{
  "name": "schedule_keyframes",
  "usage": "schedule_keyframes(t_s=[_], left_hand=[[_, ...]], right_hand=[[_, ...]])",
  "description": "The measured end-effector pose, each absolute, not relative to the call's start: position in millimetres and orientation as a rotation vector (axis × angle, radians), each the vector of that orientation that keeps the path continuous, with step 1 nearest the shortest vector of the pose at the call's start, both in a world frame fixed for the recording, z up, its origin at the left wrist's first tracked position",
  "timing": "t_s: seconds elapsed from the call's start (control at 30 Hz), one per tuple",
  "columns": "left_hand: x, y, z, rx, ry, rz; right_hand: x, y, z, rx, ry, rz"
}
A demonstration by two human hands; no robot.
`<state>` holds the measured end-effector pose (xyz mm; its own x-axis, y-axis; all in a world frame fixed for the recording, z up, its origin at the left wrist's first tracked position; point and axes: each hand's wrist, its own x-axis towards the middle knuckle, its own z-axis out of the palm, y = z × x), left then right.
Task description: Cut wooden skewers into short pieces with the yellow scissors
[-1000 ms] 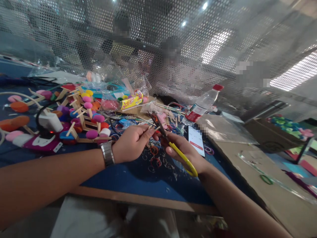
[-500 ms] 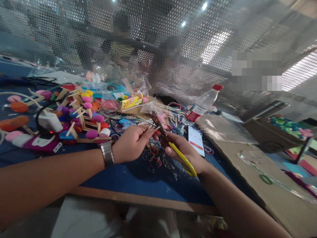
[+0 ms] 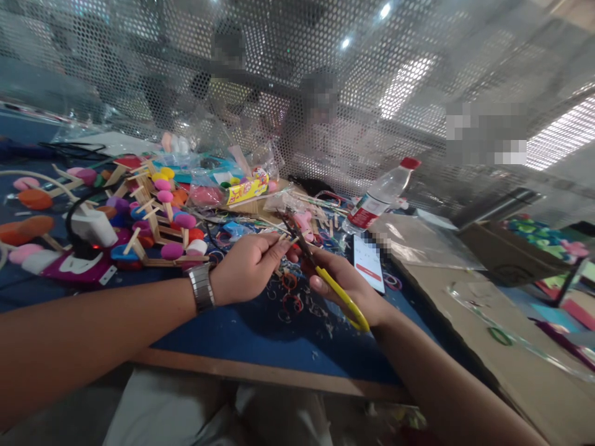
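Note:
My left hand (image 3: pixel 253 266), with a metal watch (image 3: pixel 201 287) at its wrist, is closed in a pinch on a thin wooden stick (image 3: pixel 282 236). Only the pale tip of the stick shows past the fingers. Scissors (image 3: pixel 338 291) with yellow handles are held in my right hand (image 3: pixel 346 279), fingers wrapped round them. Their dark blades (image 3: pixel 297 234) point up and away, close beside the stick and the left fingertips. Whether the blades touch the stick I cannot tell. Below the hands lie loose rubber bands (image 3: pixel 290 302) and small pale scraps on the blue table (image 3: pixel 209 341).
Stick models with colourful foam pieces (image 3: pixel 162 217) crowd the left, beside a purple power strip (image 3: pixel 83 269) with a white plug (image 3: pixel 95 228). A plastic bottle (image 3: pixel 376 198) and a phone (image 3: pixel 369 265) stand and lie at right, near cardboard (image 3: pixel 469 334). Behind is a perforated metal screen (image 3: pixel 279 56).
Both hands stay almost in the same place, with the stick and the scissors still held. The view has shifted very slightly.

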<state>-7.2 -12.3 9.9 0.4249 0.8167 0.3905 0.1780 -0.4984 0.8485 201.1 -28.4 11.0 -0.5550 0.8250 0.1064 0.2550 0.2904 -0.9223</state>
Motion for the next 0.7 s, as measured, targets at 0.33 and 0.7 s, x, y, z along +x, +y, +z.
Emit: schedule_keyframes(t_s=[0.33, 0.7], left_hand=[[-7.7, -12.1, 9.6, 1.929, 0.854, 1.079], [-8.2, -9.2, 10.2, 1.932, 0.846, 1.092]], right_hand=[[197.9, -29.1, 17.8, -0.992, -1.965, 1.198], [196.5, -28.2, 16.1, -1.012, -1.945, 1.12]])
